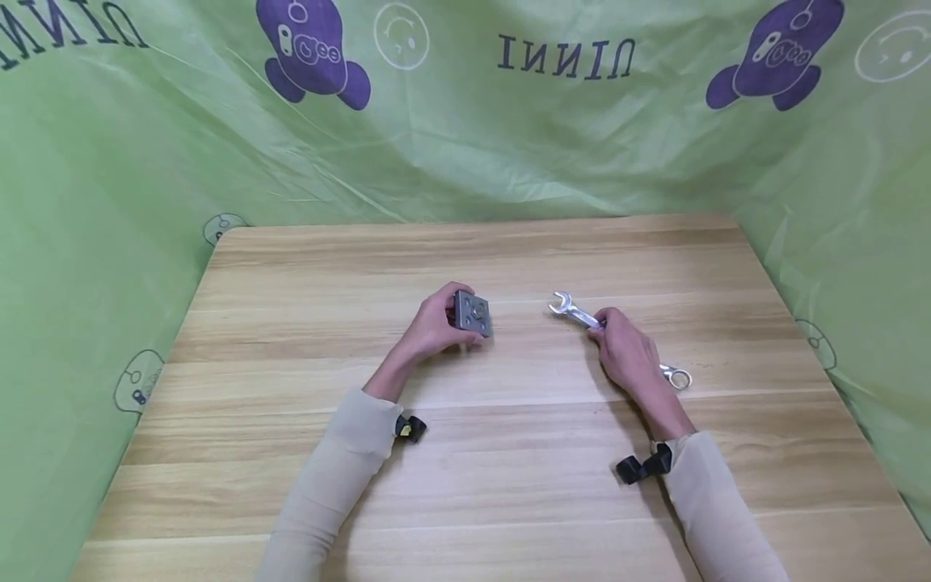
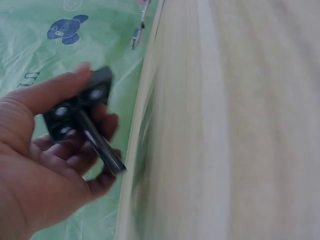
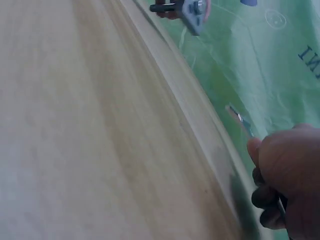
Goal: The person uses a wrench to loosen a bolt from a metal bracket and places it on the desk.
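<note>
On the left, my left hand (image 1: pixel 435 323) grips a square grey metal plate (image 1: pixel 473 314) by its edges, thumb on one side and fingers on the other. A hex nut or bolt head (image 1: pixel 478 310) shows at the middle of its face, with small holes near the corners. From the plate's back a dark rod-like bolt (image 2: pixel 102 147) sticks out between the fingers in the left wrist view. My right hand (image 1: pixel 627 347) holds a silver combination wrench (image 1: pixel 575 312) round its shank. Its open end points toward the plate, some way apart, and its ring end (image 1: pixel 678 377) shows behind the hand.
Both hands are over a light wood-grain table (image 1: pixel 509 469). A green printed cloth (image 1: pixel 465 145) hangs along its back and sides. Black wrist cameras are strapped on the left sleeve (image 1: pixel 349 453) and right sleeve (image 1: pixel 716 501).
</note>
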`<state>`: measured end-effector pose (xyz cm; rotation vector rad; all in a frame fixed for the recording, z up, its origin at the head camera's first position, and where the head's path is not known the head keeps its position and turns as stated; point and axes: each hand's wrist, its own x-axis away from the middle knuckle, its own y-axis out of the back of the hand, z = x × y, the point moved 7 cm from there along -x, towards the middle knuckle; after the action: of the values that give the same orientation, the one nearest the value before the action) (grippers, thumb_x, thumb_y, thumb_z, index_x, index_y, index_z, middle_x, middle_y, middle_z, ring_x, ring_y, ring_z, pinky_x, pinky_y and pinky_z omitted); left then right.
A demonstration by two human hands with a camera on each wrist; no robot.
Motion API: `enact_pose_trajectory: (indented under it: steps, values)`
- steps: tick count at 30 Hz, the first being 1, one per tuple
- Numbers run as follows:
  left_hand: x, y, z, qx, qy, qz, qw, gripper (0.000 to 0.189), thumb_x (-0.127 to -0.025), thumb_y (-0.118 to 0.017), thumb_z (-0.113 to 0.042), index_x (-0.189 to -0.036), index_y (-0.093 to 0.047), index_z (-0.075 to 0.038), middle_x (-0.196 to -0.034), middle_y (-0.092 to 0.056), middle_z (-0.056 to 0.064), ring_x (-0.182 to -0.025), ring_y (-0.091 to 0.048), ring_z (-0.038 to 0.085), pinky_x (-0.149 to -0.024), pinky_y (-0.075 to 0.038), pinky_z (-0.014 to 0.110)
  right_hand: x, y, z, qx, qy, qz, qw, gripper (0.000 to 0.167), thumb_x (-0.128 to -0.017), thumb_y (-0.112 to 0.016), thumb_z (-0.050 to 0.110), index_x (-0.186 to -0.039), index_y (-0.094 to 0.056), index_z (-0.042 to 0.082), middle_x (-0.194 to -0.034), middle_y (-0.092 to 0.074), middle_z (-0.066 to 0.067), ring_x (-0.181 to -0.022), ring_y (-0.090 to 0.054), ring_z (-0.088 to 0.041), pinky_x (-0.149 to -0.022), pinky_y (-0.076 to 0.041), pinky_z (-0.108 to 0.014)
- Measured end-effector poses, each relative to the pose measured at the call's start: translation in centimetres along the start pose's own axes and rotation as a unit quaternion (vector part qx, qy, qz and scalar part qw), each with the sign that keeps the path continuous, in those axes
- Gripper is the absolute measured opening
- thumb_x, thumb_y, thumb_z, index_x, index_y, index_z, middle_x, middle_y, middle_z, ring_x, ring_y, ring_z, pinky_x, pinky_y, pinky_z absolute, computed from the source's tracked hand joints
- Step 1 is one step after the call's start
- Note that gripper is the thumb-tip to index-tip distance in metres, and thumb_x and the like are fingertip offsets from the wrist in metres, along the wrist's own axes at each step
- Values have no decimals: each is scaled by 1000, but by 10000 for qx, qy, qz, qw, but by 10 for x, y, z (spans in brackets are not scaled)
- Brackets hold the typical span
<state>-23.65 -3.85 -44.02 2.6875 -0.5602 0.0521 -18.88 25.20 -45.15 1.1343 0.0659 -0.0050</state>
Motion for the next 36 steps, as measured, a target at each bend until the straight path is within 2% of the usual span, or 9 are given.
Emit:
enact_pose_trajectory:
  steps: [5, 8, 11, 14, 17, 25, 29, 33, 36]
  values:
    - [7, 1, -2, 1194, 74, -109, 9928, 80, -69, -83, 8, -139, -47, -8, -127, -64, 25, -113, -66, 35, -98, -57, 39, 10, 12, 29, -422, 552, -62, 9976, 23, -103, -53, 20, -117, -56, 2, -87, -66, -14, -61, -49, -19, -54, -41, -32]
    - [10, 2, -8, 1609, -37, -238, 9867, 80, -70, -82, 10, -140, -45, -6, -128, -64, 27, -109, -68, 32, -95, -58, 33, 16, 22, 51, -844, 955, -282, 9914, 19, -101, -57, 16, -114, -58, 3, -82, -65, -11, -58, -43, -12, -53, -36, -26]
    - [13, 3, -15, 1824, -165, -431, 9821, 80, -70, -81, 11, -139, -43, -4, -128, -63, 28, -104, -69, 26, -92, -58, 29, 22, 31, 71, -1312, 1239, -464, 9825, 15, -98, -62, 13, -110, -60, 4, -77, -65, -10, -55, -39, -5, -49, -33, -22]
    - [17, 1, -21, 1956, -319, -589, 9784, 79, -71, -80, 12, -138, -41, -2, -127, -63, 29, -99, -68, 20, -90, -58, 26, 26, 35, 87, -1691, 1376, -456, 9749, 13, -97, -63, 11, -107, -61, 4, -75, -66, -12, -50, -35, 0, -44, -30, -20]
    - [20, -1, -26, 2057, -508, -685, 9749, 79, -71, -79, 13, -138, -39, 1, -129, -62, 30, -98, -68, 16, -88, -58, 23, 28, 34, 98, -1871, 1382, -381, 9718, 13, -97, -64, 12, -106, -62, 4, -75, -66, -13, -48, -35, 1, -43, -31, -19]
    - [29, -6, -33, 2141, -1017, -1012, 9662, 78, -71, -79, 15, -136, -38, 3, -130, -61, 29, -100, -64, 11, -82, -57, 15, 29, 29, 117, -1763, 1201, -261, 9766, 17, -95, -67, 17, -107, -62, 5, -73, -65, -7, -53, -42, -4, -48, -34, -20]
    - [33, -9, -35, 2026, -1219, -1165, 9646, 77, -71, -80, 14, -135, -39, 4, -127, -61, 30, -95, -63, 6, -78, -55, 14, 29, 26, 126, -1698, 1265, -285, 9769, 18, -95, -67, 18, -108, -62, 6, -71, -59, -4, -54, -41, -5, -48, -33, -20]
    - [35, -12, -34, 1990, -1265, -1114, 9654, 75, -72, -79, 13, -134, -39, 6, -125, -61, 32, -92, -62, 3, -76, -54, 14, 30, 23, 133, -1714, 1325, -223, 9760, 18, -95, -67, 19, -107, -61, 7, -70, -59, -3, -53, -40, -5, -48, -33, -20]
    - [35, -11, -34, 2049, -1283, -818, 9669, 74, -72, -78, 14, -134, -38, 7, -124, -61, 34, -92, -64, 4, -78, -55, 15, 30, 23, 134, -1765, 1407, -109, 9741, 16, -95, -67, 18, -106, -62, 7, -71, -63, -6, -54, -43, -5, -48, -35, -20]
